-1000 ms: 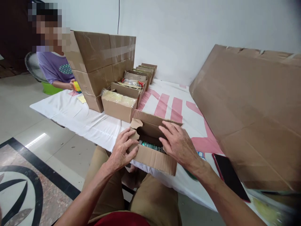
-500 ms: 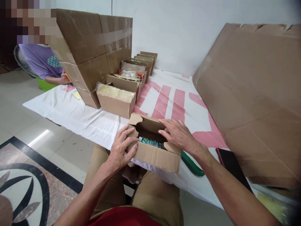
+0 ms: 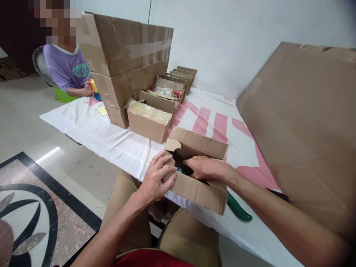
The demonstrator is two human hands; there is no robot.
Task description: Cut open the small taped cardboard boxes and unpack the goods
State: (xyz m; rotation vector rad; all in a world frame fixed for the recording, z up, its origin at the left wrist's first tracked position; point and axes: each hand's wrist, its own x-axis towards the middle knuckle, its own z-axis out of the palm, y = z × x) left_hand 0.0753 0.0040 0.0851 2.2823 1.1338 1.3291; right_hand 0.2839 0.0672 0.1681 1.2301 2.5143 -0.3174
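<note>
Close in front of me, a small open cardboard box stands at the table's near edge, its far flap raised. My left hand grips the box's left end, thumb on the front wall and fingers over the left side. My right hand reaches down inside, with its fingertips partly hidden in the shadow. Between the hands, a bit of a green-blue packaged item shows in the box; the rest of it is covered. Beside the box's right end lies a green curved handle, perhaps of a tool.
A row of small open boxes, some holding wrapped goods, runs back along taped, stacked cartons. A large cardboard sheet or carton leans at the right. Behind the stack sits another person with an orange-and-blue object. White-and-pink cloth covers the table.
My right hand has left the box's far flap and gone down inside. That flap now stands more open. My left hand stays on the left end. The view has shifted slightly.
</note>
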